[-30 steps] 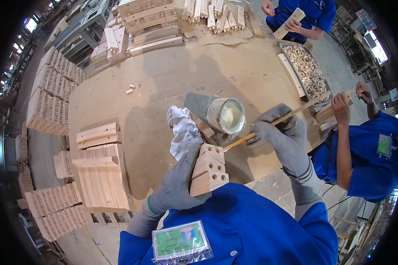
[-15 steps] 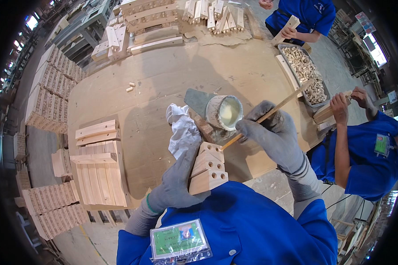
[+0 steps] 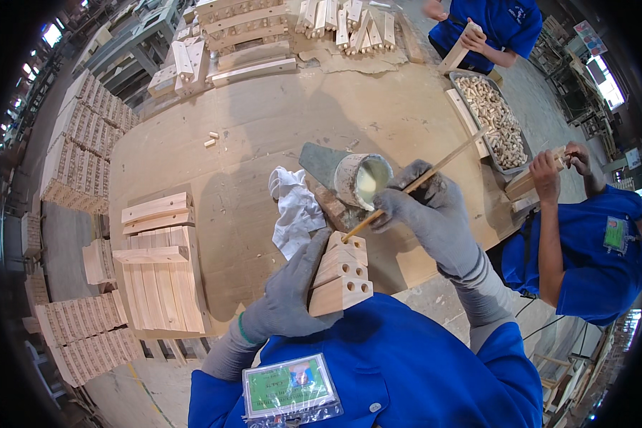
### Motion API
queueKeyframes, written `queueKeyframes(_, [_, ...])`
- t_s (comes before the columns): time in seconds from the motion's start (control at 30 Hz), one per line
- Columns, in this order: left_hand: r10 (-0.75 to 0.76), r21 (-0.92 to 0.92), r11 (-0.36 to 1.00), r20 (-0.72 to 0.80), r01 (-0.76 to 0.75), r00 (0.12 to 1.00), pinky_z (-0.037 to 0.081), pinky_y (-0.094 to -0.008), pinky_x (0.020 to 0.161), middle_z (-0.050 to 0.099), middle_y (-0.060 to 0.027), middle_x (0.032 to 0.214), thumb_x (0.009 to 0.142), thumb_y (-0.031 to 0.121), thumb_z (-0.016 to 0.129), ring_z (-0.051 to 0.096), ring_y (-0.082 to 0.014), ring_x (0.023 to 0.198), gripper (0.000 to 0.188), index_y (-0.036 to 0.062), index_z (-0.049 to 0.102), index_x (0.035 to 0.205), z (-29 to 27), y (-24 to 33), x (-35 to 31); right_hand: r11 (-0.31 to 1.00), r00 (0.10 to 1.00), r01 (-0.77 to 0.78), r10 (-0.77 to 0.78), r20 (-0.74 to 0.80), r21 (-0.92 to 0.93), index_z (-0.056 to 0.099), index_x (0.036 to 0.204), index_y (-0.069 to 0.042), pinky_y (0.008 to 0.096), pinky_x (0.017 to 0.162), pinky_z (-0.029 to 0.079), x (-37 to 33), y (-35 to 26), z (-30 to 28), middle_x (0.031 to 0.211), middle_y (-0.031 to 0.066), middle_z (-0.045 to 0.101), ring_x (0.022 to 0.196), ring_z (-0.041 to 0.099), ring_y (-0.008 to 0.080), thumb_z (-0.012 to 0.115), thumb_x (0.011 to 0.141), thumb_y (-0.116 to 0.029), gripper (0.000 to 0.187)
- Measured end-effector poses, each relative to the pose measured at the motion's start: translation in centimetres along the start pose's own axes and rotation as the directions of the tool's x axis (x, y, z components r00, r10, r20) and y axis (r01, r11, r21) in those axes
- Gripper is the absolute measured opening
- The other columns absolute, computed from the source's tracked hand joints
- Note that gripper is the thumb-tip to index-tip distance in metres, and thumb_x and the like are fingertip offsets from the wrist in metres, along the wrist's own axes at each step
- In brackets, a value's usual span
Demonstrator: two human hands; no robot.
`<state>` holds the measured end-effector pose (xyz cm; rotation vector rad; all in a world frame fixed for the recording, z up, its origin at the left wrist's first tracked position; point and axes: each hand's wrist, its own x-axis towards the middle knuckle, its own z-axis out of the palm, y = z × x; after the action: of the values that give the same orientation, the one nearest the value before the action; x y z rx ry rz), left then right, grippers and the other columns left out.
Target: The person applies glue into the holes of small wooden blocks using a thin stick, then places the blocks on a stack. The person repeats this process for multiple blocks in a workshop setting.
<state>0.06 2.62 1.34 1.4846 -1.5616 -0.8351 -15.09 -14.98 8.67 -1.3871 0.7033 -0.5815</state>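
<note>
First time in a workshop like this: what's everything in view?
Table: one, tan, centre
Blocks with holes: three, pale, lower centre
Stick: one, yellowish, right of centre
Pot: one, whitish, centre
Cloth: one, white, left of the pot
Loose dowels: at least two, pale, upper left
Bars: several, pale, table's left end
Tray: one, grey, table's right end
Tray dowels: many, pale, in the tray
Stacks: several, pale, far left
Far wood pieces: many, pale, table's far edge
Co-workers: two, blue shirts, right side
Badges: two, green, bottom and right
Left hand: one, grey glove, on the blocks
Right hand: one, grey glove, on the stick
</note>
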Motion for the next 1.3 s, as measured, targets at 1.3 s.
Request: queueKeyframes(1.3, [-0.193,-0.071,0.978,0.022,0.194,0.981,0.037,-0.0386,0.103,0.043,-0.0254,0.135,0.059,0.022,0.077,0.045,-0.0362,0.126,0.109,-0.0042,0.016,0.144,-0.7,-1.6,1.1,0.953,0.915,0.257,-0.293,-0.277,-0.158,0.057,0.092,0.002,0.0271,0.069,0.053,-2.9,10.0,-3.4,0.093,0.0158,0.066,0.080,0.065,0.0171,0.070,0.079,0.003,0.018])
